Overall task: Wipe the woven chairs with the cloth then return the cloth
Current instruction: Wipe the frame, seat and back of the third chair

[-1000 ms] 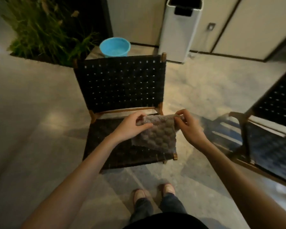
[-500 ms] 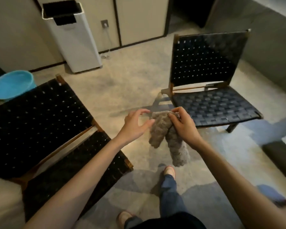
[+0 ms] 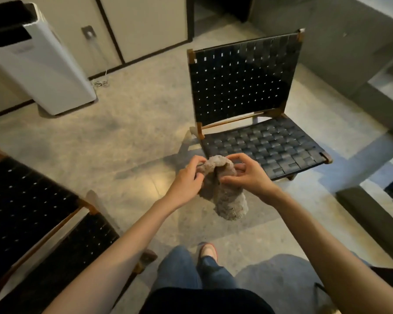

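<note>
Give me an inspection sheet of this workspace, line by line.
Surface: speckled concrete floor, lit in patches.
Job's things: grey cloth bunched, hanging in mid-air; woven chair ahead; second woven chair at lower left.
Clutter: nothing seen.
Hands: left hand and right hand both grip the cloth's top.
Cables: white cord coiled beside the white floor unit.
Surroundings: panelled wall, wall socket.

Bunched grey cloth [image 3: 222, 189] in midair before dark woven chair [image 3: 254, 109]
</note>
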